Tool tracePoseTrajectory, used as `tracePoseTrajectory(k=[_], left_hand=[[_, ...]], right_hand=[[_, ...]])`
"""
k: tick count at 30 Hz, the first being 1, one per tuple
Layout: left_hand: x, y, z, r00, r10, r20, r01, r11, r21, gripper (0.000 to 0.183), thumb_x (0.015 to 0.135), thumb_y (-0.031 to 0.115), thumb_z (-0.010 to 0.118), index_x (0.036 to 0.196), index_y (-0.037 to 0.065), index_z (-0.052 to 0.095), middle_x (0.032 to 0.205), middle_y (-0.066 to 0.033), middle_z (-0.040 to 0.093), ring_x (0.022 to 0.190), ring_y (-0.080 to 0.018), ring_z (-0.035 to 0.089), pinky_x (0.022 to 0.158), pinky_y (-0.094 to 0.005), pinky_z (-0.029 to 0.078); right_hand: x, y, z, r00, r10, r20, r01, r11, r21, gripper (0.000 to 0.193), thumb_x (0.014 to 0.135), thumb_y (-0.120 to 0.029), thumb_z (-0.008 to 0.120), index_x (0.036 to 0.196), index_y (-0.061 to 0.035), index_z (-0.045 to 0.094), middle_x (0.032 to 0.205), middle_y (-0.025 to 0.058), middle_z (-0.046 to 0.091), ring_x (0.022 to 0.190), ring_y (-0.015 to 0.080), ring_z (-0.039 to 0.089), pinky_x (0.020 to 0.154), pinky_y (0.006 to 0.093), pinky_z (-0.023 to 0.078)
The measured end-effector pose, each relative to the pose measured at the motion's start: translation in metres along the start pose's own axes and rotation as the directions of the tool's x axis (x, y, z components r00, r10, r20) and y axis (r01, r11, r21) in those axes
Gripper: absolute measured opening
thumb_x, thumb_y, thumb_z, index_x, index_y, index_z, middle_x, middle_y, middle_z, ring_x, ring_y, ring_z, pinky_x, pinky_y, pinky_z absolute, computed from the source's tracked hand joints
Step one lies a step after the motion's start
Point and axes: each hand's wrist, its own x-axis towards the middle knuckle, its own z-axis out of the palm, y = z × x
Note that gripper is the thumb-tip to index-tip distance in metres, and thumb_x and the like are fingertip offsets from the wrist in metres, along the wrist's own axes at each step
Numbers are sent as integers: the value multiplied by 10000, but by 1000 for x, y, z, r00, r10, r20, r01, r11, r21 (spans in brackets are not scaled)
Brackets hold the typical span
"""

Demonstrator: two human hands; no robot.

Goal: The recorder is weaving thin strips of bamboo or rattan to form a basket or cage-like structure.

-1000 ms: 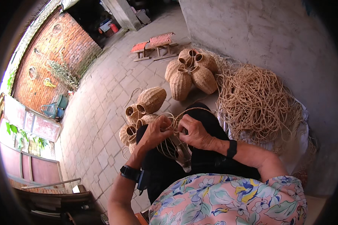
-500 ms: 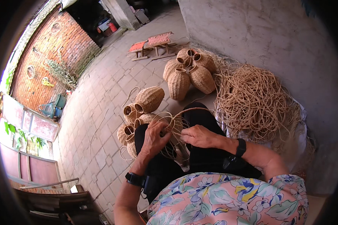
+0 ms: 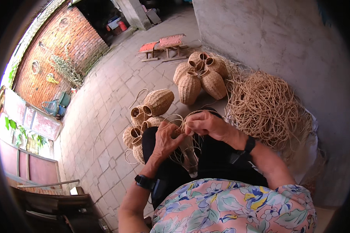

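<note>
A person sits on a paved yard, seen from above, weaving in the lap. The left hand (image 3: pixel 164 140) curls around a small piece of unfinished wickerwork (image 3: pixel 182 134), fingers bent over its pale strands; the exact grip is partly hidden. Just to the left of this hand, a cluster of small finished woven baskets (image 3: pixel 144 120) lies on the paving stones (image 3: pixel 97 128). The wickerwork sits between both hands, over dark trousers. The right hand (image 3: pixel 206 124) touches the left from the other side, fingertips pinching a strand at the work's top edge. Beyond the right hand stands another group of taller woven baskets (image 3: pixel 200 77), and to its right lies a big loose heap of rattan strands (image 3: pixel 264 105) beside a grey wall (image 3: pixel 268 35).

The strands look light, thin and springy, likely stiff enough to kink if bent sharply. The woven body seems the firmest place to hold; loose ends are best pinched close to the weave.
</note>
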Motion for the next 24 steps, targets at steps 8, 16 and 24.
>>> tracePoseTrajectory(k=[8,16,24], left_hand=[[1,-12,5,994,-71,-84,67,997,-47,217,771,222,751,780,18,677,727,-112,584,719,-273,579,684,-383,480],[1,-38,1,974,-219,56,226,952,-207,271,804,258,734,837,-6,678,810,-128,613,768,-293,603,716,-394,482],[13,-25,10,971,129,-203,-77,966,245,179,851,212,690,929,64,626,755,-107,677,702,-298,653,668,-428,482]], right_hand=[[-67,-68,-10,905,-426,-10,426,902,70,273,945,-324,624,850,-77,692,982,102,621,995,210,609,934,362,461],[-164,-191,-111,492,-812,-315,461,550,-697,197,979,-244,576,1041,-71,648,918,75,598,906,215,602,930,404,484],[-64,-8,-41,848,-460,-262,-5,489,-872,221,840,-132,725,1035,-43,671,954,130,643,896,291,646,819,373,518]])
